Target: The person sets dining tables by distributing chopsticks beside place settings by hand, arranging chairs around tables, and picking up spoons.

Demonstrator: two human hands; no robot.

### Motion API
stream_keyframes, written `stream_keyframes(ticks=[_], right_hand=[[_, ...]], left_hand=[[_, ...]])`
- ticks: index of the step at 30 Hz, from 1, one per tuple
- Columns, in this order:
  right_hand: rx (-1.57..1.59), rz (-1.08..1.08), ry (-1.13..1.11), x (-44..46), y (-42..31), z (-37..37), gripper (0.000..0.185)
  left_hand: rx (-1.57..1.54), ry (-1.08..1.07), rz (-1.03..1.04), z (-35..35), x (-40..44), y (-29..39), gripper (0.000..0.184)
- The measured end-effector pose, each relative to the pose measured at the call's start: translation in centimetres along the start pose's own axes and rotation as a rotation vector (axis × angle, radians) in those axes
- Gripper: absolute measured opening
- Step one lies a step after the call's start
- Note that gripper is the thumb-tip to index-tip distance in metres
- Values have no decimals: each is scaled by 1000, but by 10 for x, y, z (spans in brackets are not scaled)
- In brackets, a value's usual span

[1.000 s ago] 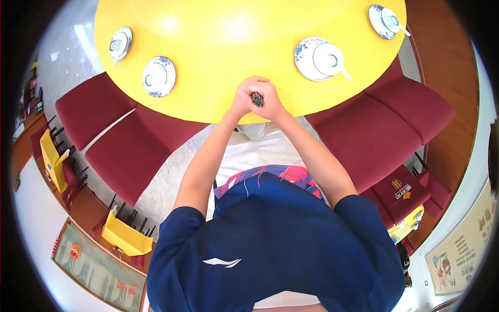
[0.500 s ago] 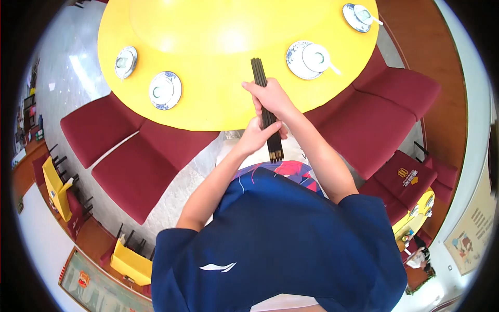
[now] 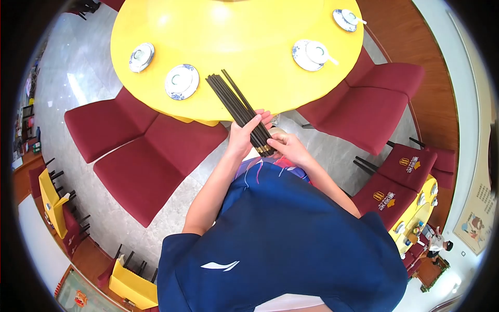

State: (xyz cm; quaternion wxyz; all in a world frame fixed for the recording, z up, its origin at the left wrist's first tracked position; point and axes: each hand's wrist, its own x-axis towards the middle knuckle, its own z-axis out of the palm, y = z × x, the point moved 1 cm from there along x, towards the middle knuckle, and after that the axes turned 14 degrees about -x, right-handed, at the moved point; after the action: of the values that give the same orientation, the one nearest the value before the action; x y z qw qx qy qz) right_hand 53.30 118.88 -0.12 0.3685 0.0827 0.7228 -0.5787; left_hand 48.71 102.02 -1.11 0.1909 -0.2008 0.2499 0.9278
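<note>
A bundle of dark chopsticks (image 3: 231,102) slants over the near edge of the yellow round table (image 3: 249,78), one stick splayed from the rest at the far end. My left hand (image 3: 242,136) is wrapped round the middle of the bundle, thumb on top. My right hand (image 3: 289,147) grips the bundle near its gold-marked lower end, thumb and fingers against the sticks. Left of the bundle on the table is a blue-and-white plate with a bowl (image 3: 182,82); to its right is another plate with a bowl and white spoon (image 3: 309,55).
More place settings sit at the table's left (image 3: 142,57) and right (image 3: 348,20). Maroon chairs stand left (image 3: 143,171) and right (image 3: 364,112) of me. Behind at the lower right are another laid yellow table (image 3: 422,213) and a distant person (image 3: 436,243).
The bundle has tilted to the left and fanned slightly. My left hand has moved up to its middle, while my right hand has shifted from its upper part to the lower end.
</note>
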Motion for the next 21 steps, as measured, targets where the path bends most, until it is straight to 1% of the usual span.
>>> stream_keyframes(ticks=[1, 2, 4, 6, 9, 12, 13, 15, 17, 18, 20, 21], right_hand=[[-20, -9, 42, -5, -6, 4, 26], [-21, -13, 37, -5, 0, 7, 26], [-128, -52, 140, -5, 9, 9, 25], [-113, -67, 135, -10, 12, 10, 24], [-199, -70, 134, -21, 9, 12, 23], [-107, -80, 186, -30, 14, 14, 22], [-95, -63, 189, -32, 20, 12, 22], [-84, -45, 209, -32, 37, 0, 22], [-34, -61, 291, -27, 59, -19, 22], [-34, -61, 297, -23, 69, -33, 22], [-44, -38, 411, -5, 83, -69, 22], [-40, -40, 409, 8, 90, -88, 22]], left_hand=[[-11, -6, -5, -2, -4, 0, 38], [-3, -9, -10, -3, -8, 1, 40], [-35, -26, -12, -10, -13, 0, 43], [-34, -36, -17, -17, -15, 2, 43], [39, -34, -33, -21, -20, 2, 39], [63, -17, -33, -22, -23, -2, 38], [112, 32, -41, -24, -23, -4, 38], [100, 33, -45, -26, -21, -7, 40], [96, 46, -32, -28, -19, -8, 44], [93, 50, -33, -28, -18, -9, 45], [89, 66, -40, -28, -16, -9, 46], [97, 87, -46, -27, -15, -10, 45]])
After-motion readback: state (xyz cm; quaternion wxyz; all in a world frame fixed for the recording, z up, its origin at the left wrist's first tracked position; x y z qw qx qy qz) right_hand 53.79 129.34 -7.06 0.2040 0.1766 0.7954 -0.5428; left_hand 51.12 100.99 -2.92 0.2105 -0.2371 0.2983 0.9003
